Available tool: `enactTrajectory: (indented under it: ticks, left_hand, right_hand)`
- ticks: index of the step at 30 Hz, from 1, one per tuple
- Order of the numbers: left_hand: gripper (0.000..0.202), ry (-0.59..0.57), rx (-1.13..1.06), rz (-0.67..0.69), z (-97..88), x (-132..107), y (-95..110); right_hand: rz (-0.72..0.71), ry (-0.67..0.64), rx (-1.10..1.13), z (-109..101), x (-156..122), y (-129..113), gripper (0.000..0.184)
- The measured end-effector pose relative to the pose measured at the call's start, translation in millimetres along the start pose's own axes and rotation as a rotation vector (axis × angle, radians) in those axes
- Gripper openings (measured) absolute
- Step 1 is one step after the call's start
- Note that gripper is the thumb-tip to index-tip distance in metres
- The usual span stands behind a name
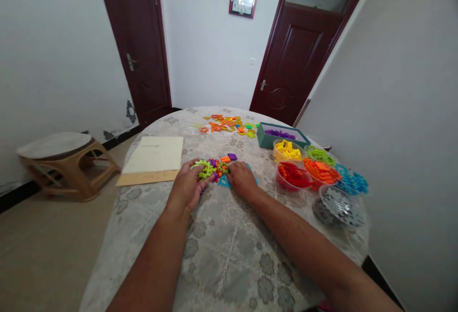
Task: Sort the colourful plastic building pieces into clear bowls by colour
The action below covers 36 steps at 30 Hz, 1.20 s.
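A flat cluster of joined plastic pieces (214, 166), lime green, purple, orange and blue, lies on the round table (222, 245) in front of me. My left hand (186, 188) grips its left side, fingers curled on the lime green part. My right hand (241, 178) rests on its right side over blue pieces, fingers bent down and pressing on them. Both forearms stretch in from the bottom edge.
Bowls of yellow (286, 150), red (292, 176), orange (320, 171), green (321, 154) and grey pieces (338, 204) stand at right, with loose blue pieces (352, 182). A green box (281, 134) holds purple pieces. More loose pieces (227, 125) lie far. A cream booklet (153, 155) lies left; a stool (66, 161) stands beside the table.
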State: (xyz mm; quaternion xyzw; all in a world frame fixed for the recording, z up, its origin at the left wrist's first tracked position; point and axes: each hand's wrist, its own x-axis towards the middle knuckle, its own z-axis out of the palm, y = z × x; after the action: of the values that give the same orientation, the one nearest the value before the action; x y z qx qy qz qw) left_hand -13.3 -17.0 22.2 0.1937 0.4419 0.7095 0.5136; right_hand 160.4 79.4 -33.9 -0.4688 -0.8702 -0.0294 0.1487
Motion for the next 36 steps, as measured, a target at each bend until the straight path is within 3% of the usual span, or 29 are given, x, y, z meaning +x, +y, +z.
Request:
enactTrajectory:
  ticks: [13, 21, 25, 29, 36]
  left_hand:
    - [0.038, -0.002, -0.005, 0.003, -2.0, -3, 1]
    - [0.038, -0.005, 0.005, -0.015, -0.5, -3, -1]
    - [0.039, -0.017, 0.007, -0.026, -0.3, -2, -3]
    - [0.038, -0.021, 0.020, -0.029, -0.8, -2, -3]
    - [0.033, 0.007, 0.039, -0.034, 1.1, -5, 0]
  right_hand:
    - [-0.014, 0.147, 0.031, 19, -9, 0, 0.039]
    - [0.027, 0.190, 0.086, 25, -6, 4, 0.018]
    - [0.023, 0.183, 0.120, 25, -8, 11, 0.019]
    - [-0.007, 0.201, 0.101, 26, -7, 12, 0.037]
    - [0.051, 0.182, 0.145, 29, -1, 10, 0.027]
